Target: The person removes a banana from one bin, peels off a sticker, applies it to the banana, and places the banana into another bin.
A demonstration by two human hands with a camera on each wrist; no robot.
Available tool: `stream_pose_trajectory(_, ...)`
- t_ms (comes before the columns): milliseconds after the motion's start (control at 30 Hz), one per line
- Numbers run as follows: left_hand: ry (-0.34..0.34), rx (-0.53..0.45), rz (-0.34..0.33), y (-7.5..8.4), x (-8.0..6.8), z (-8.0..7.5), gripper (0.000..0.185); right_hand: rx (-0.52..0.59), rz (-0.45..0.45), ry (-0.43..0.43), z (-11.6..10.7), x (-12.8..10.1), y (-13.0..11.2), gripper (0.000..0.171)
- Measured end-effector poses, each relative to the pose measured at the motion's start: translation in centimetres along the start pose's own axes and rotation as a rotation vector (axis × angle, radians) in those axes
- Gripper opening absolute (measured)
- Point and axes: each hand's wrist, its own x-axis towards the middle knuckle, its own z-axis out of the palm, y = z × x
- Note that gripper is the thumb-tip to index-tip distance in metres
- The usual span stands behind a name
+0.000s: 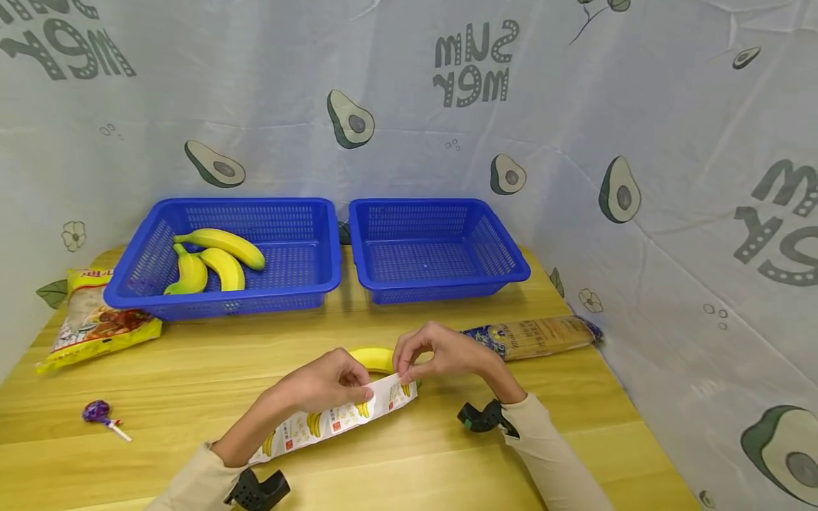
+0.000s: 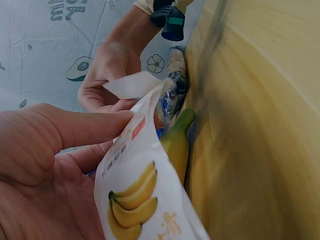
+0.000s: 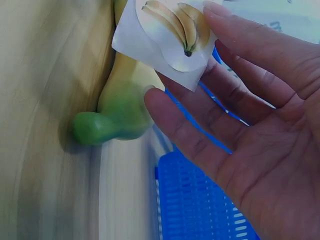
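Observation:
A white strip of banana stickers [image 1: 345, 419] stretches slantwise above the table's near middle. My left hand [image 1: 326, 382] pinches it between thumb and fingers, close to its right part. At the right end, my right hand [image 1: 441, 351] pinches the strip's tip; in the right wrist view the thumb touches the edge of a banana-printed sticker [image 3: 172, 27] there. The left wrist view has that white end [image 2: 137, 85] bent back. Just behind the strip lies a yellow banana [image 1: 373, 359] with a green stem end [image 3: 122, 110], partly hidden by the hands.
A blue basket [image 1: 243, 301] with three bananas [image 1: 220, 259] stands at the back left, beside another blue basket [image 1: 441, 287]. A yellow food bag [image 1: 99, 319] and a lollipop [image 1: 97, 411] lie left; a long packet [image 1: 537, 336] lies right.

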Motion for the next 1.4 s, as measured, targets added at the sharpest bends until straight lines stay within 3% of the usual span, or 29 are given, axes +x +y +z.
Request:
stream_pose_trajectory(100, 0.007, 0.016, -0.021, 0.1, 0.0, 0.2, 0.018, -0.026, -0.007, 0.016, -0.1, 0.0, 0.0, 0.003)
stream_pose_trajectory(200, 0.001, 0.052, -0.013, -0.8, 0.3, 0.5, 0.017, -0.051, 0.000, 0.036, -0.2, -0.1, -0.1, 0.004)
stream_pose_trajectory(367, -0.023, 0.153, 0.086, -6.2, 2.3, 1.6, 0.020, -0.090, 0.026, 0.055, -0.3, -0.2, -0.3, 0.006)
stream_pose_trajectory(467, -0.026, 0.207, 0.068, -8.0, 2.9, 2.1, 0.018, -0.090, 0.042, 0.054, -0.3, -0.2, -0.4, 0.006)
stream_pose_trajectory(533, -0.015, 0.234, 0.023, -6.6, 2.4, 2.3, 0.014, -0.081, 0.046, 0.052, -0.3, -0.2, -0.5, 0.005)
stream_pose_trajectory(700, 0.037, 0.321, -0.049, -1.3, 0.4, 2.4, 0.004, -0.056, 0.065, 0.066, -0.2, -0.1, -0.7, 0.004)
stream_pose_trajectory(800, 0.075, 0.363, -0.078, 0.3, -0.4, 2.2, 0.002, -0.048, 0.078, 0.079, -0.2, 0.0, -0.7, 0.004)
stream_pose_trajectory(900, 0.084, 0.366, -0.076, 0.9, -0.8, 2.0, 0.010, -0.037, 0.078, 0.082, -0.1, 0.1, -0.7, 0.005)
stream_pose_trajectory(1133, 0.070, 0.237, 0.014, 1.3, -1.0, 0.5, 0.014, -0.033, 0.066, 0.077, -0.2, 0.7, -0.7, 0.004)
stream_pose_trajectory(1400, 0.309, 0.217, 0.059, 0.8, -0.3, -0.5, 0.011, -0.046, 0.000, 0.068, -0.3, 2.1, -0.9, 0.005)
